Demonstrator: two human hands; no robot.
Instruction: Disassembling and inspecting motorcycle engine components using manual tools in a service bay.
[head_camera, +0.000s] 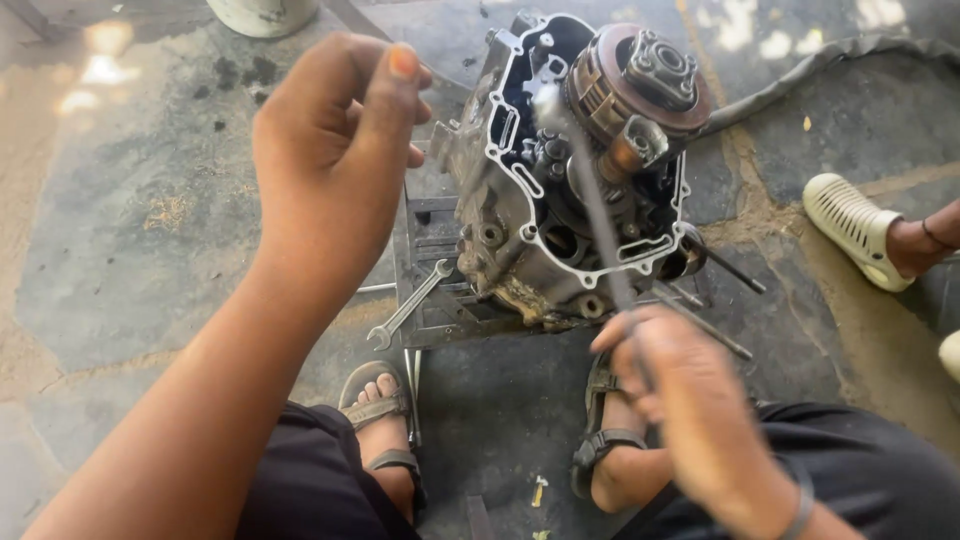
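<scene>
An open motorcycle engine case (560, 200), grimy grey metal with its clutch assembly (640, 80) showing at the top, stands tilted on a small metal stand (430, 250). My right hand (690, 400), blurred by motion, grips a long thin metal rod (590, 190) whose far end reaches into the case beside the clutch. My left hand (335, 160) is raised left of the engine, fingers curled with the thumb up; nothing is visibly held, and the hand stays clear of the case.
A spanner (408, 305) lies on the stand's left edge. Two thin rods (715, 325) stick out at the right. My sandalled feet (385, 420) rest below the stand on the stone floor. Another person's foot in a cream clog (860, 225) is at right; a hose (830, 55) runs behind.
</scene>
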